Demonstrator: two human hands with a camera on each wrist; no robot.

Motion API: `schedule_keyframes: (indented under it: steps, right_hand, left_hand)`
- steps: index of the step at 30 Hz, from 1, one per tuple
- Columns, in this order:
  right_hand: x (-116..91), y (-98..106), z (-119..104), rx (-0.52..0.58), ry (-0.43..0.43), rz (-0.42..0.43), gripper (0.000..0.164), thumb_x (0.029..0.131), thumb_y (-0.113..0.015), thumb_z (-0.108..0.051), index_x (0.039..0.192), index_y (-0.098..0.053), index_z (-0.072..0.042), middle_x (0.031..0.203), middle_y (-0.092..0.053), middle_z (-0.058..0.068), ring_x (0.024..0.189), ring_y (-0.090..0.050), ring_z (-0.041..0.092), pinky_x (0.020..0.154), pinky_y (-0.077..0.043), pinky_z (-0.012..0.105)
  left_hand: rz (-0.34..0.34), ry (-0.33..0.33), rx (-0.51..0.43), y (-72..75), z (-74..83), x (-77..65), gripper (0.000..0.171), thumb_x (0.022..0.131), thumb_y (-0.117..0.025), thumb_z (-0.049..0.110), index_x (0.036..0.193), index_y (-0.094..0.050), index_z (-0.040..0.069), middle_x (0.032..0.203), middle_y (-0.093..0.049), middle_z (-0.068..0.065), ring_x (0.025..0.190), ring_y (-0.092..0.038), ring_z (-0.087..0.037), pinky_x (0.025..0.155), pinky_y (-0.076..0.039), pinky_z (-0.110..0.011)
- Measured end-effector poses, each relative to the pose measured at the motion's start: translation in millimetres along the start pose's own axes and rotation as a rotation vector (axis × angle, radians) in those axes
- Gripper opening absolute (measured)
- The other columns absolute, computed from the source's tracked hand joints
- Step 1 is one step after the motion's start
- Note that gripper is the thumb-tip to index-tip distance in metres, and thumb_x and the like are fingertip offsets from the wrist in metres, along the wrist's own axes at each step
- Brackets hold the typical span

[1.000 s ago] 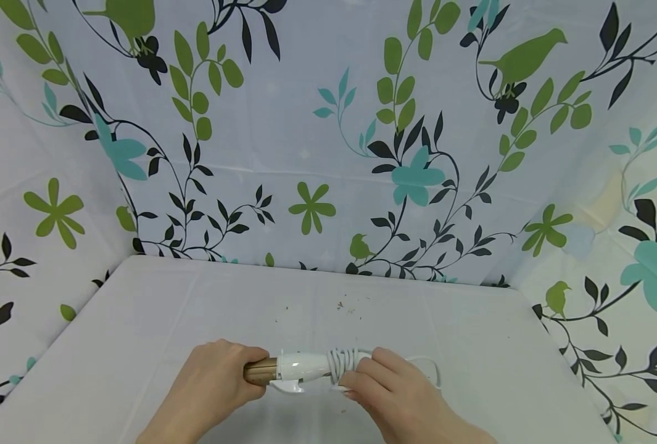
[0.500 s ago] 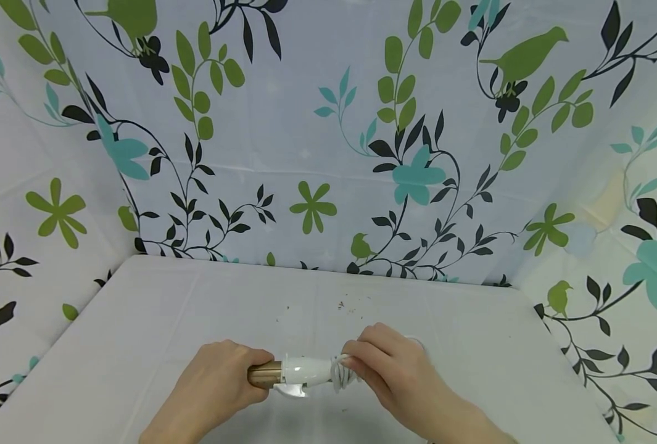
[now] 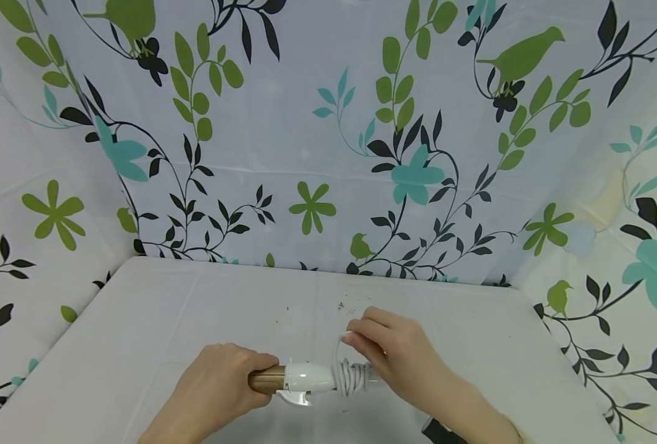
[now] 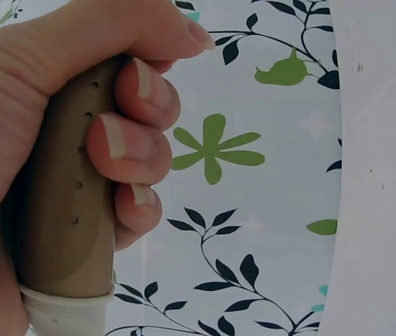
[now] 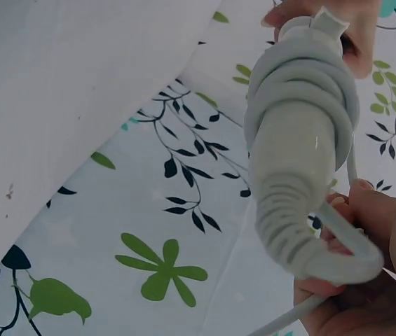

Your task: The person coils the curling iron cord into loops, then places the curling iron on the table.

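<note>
Since a second ago, the right hand (image 3: 397,354) has moved toward the table's (image 3: 156,320) far side, pinching one strand of white cord (image 3: 350,377) drawn from the loops. The left hand (image 3: 217,385) stays wrapped round the barrel (image 3: 267,380). Between them, crosswise over the table, is one iron (image 3: 309,377): glossy white handle, one white lever (image 3: 296,399), bronze barrel showing five small holes (image 4: 78,185), one ribbed, bent sleeve (image 5: 289,217). Loops circle the handle, too bunched to count.
</note>
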State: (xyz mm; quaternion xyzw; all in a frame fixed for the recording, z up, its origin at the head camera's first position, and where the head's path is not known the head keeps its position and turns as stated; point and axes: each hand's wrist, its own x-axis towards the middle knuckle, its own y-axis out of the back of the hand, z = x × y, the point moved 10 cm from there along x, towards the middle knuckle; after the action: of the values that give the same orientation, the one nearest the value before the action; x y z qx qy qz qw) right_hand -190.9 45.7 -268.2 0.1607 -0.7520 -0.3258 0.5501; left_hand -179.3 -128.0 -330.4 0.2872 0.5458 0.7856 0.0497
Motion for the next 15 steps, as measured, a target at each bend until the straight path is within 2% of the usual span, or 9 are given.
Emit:
schedule_keyframes:
  steps: [4, 7, 15]
  right_hand:
    - [-2, -3, 16, 0.06, -0.067, -0.045, 0.004, 0.093, -0.067, -0.013, 0.091, -0.069, -0.015, 0.071, -0.048, -0.009, 0.063, -0.043, -0.002, 0.058, -0.036, 0.006]
    - [-3, -7, 27, 0.121, -0.113, -0.083, 0.008, 0.091, -0.069, -0.009, 0.09, -0.07, -0.016, 0.069, -0.047, -0.009, 0.061, -0.04, -0.004, 0.055, -0.035, 0.007]
    - [-14, -24, 59, 0.37, -0.338, -0.243, 0.013, 0.096, -0.064, -0.016, 0.085, -0.068, -0.021, 0.068, -0.051, -0.008, 0.06, -0.041, -0.001, 0.053, -0.038, 0.018]
  left_hand:
    - [0.019, -0.03, -0.013, 2.8, 3.6, 1.0, 0.035, 0.056, -0.077, 0.009, 0.069, -0.054, 0.033, 0.057, -0.03, 0.025, 0.053, -0.024, 0.005, 0.049, -0.024, -0.016]
    - [0.041, -0.055, -0.015, 5.0, 5.6, 1.5, 0.037, 0.055, -0.077, 0.009, 0.068, -0.053, 0.033, 0.057, -0.028, 0.024, 0.053, -0.022, 0.005, 0.049, -0.022, -0.015]
    - [0.073, -0.084, -0.041, 9.8, 8.2, 1.9, 0.039, 0.052, -0.078, 0.007, 0.067, -0.052, 0.032, 0.057, -0.029, 0.024, 0.053, -0.021, 0.006, 0.048, -0.019, -0.012]
